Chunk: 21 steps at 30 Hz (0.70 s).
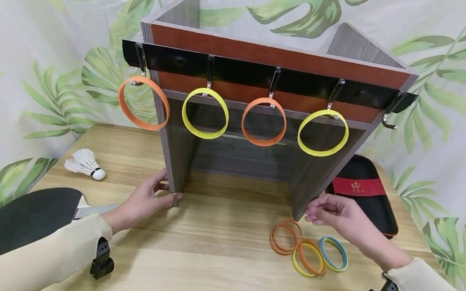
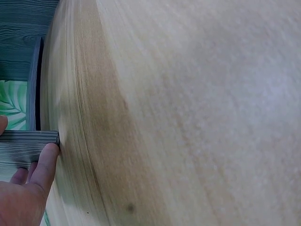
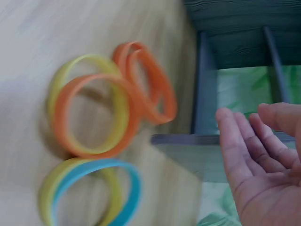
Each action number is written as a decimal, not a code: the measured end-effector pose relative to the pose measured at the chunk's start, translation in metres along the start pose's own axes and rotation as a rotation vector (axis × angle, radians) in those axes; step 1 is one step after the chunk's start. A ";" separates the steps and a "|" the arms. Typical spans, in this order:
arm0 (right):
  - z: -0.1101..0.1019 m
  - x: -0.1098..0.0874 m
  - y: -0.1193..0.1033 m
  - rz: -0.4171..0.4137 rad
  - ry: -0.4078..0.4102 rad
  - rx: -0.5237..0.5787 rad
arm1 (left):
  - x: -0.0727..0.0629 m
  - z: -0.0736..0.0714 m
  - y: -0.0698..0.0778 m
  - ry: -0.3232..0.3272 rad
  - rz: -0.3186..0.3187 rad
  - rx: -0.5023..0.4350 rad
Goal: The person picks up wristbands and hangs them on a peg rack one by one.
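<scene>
A grey wood-grain shelf unit (image 1: pixel 252 158) stands on the table, with a black hook strip (image 1: pixel 242 69) across its front. Two orange wristbands (image 1: pixel 264 122) and two yellow wristbands (image 1: pixel 205 113) alternate on its hooks; the far right hook (image 1: pixel 389 121) is bare. My left hand (image 1: pixel 148 200) grips the lower front edge of the left side panel (image 2: pixel 28 137). Beside the right panel's lower edge, my right hand (image 1: pixel 339 214) has its fingers (image 3: pixel 229 141) loosely bent around nothing. Orange wristbands (image 3: pixel 150 84), an orange-and-yellow pair (image 3: pixel 61 113) and a blue-and-yellow pair (image 3: pixel 131 188) lie near it.
A shuttlecock (image 1: pixel 85 164) and a black table tennis bat (image 1: pixel 29 219) lie at the left of the wooden table (image 1: pixel 208 261). Behind my right hand is a black tray (image 1: pixel 378 212) with a red band. A leaf-patterned curtain (image 1: pixel 55 16) hangs behind.
</scene>
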State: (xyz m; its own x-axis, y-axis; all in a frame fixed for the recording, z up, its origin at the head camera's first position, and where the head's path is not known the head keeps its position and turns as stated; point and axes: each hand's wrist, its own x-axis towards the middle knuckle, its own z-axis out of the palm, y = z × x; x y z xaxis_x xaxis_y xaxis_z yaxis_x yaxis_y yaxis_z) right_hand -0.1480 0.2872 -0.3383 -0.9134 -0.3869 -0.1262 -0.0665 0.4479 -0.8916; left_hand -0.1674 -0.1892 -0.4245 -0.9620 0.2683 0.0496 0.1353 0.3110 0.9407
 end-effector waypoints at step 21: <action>0.023 0.013 0.046 0.072 -0.137 -0.068 | -0.001 -0.001 -0.002 0.007 -0.003 0.014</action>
State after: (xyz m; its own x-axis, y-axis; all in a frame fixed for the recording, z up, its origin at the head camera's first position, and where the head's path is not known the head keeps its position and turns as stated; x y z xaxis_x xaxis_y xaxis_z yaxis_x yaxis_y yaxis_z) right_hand -0.1538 0.2838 -0.3914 -0.8539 -0.4561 -0.2507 -0.0346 0.5304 -0.8471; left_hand -0.1670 -0.1910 -0.4263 -0.9640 0.2612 0.0489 0.1355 0.3249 0.9360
